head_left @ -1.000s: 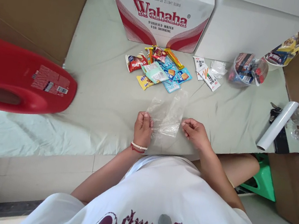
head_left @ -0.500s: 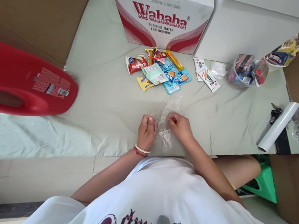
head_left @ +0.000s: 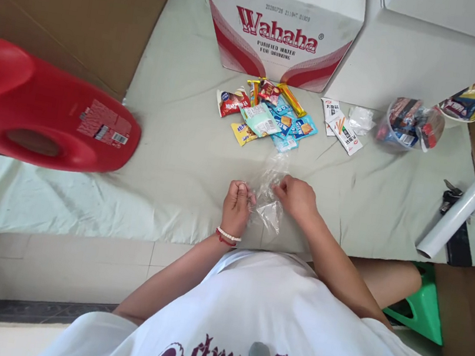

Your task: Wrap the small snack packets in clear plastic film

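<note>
A clear plastic bag [head_left: 270, 195] hangs crumpled between my two hands above the pale green cloth [head_left: 179, 151]. My left hand [head_left: 237, 205], with a bead bracelet at the wrist, pinches the bag's left edge with closed fingers. My right hand [head_left: 296, 197] grips its right edge, fingers curled. The hands are close together. A pile of small snack packets [head_left: 268, 120] lies on the cloth just beyond the bag.
A red plastic jug [head_left: 42, 113] lies on its side at left. A Wahaha water carton [head_left: 282, 24] stands at the back. Two white packets [head_left: 341, 128], a filled clear bag [head_left: 408, 129] and a white roll [head_left: 455, 217] lie right. Cardboard boxes flank both sides.
My hands came together from wide apart, so the flat stretched bag is now bunched between them. The view has shifted slightly to the left.
</note>
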Available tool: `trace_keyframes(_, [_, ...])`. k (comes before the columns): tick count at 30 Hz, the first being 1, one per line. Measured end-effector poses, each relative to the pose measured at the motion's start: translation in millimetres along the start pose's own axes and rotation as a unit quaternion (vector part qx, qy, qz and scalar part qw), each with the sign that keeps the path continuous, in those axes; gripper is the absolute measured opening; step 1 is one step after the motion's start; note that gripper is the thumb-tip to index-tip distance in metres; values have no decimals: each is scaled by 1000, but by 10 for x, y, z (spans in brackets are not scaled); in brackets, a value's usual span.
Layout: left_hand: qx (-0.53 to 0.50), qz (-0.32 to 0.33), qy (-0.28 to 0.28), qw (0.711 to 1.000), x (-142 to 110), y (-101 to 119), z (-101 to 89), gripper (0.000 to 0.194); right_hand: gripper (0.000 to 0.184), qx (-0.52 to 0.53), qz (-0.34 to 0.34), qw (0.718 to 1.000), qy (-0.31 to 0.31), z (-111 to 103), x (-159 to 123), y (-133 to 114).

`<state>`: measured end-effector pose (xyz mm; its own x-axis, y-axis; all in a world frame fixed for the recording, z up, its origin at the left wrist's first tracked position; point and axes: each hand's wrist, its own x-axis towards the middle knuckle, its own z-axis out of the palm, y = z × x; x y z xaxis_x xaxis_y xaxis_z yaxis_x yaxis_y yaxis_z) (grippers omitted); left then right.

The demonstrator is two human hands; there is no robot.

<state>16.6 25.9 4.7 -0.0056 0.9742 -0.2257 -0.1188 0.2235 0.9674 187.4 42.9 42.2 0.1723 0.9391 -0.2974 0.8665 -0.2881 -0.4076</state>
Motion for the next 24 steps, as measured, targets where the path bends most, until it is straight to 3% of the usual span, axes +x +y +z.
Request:
trace_keyframes(2, [9, 7, 16, 1000, 8, -6, -15, 43, 16, 3, -27, 1000, -7, 50, 36, 0])
trace_keyframes(4, [10, 9, 30, 999, 32, -6, -41, 42, 18, 75, -38, 996, -17, 67, 39, 95])
trace_keyframes(7, [5, -3, 35, 999, 67, -1, -62, 42, 26, 192, -10, 981, -17, 25, 35, 276])
trace_keyframes(9, [9, -8, 31, 999, 78, -2, -54, 42, 34, 201, 18, 979, 18, -11, 66, 322])
trace_keyframes(12, [21, -1, 24, 999, 77, -14, -34, 44, 40, 162, 35, 985, 53, -13, 186, 239])
trace_keyframes(16, [12, -8, 32, 999, 76, -4, -52, 45, 22, 212, -5, 976, 51, 43, 362, 112])
trace_keyframes(19, [-27, -33, 61, 997, 94, 46, -104, 43, 18, 362, -11, 932, 30, -10, 377, 208])
trace_keyframes(24, [-60, -58, 94, 992, 134, 123, -177, 40, 27, 615, 71, 784, -48, -315, 238, 575])
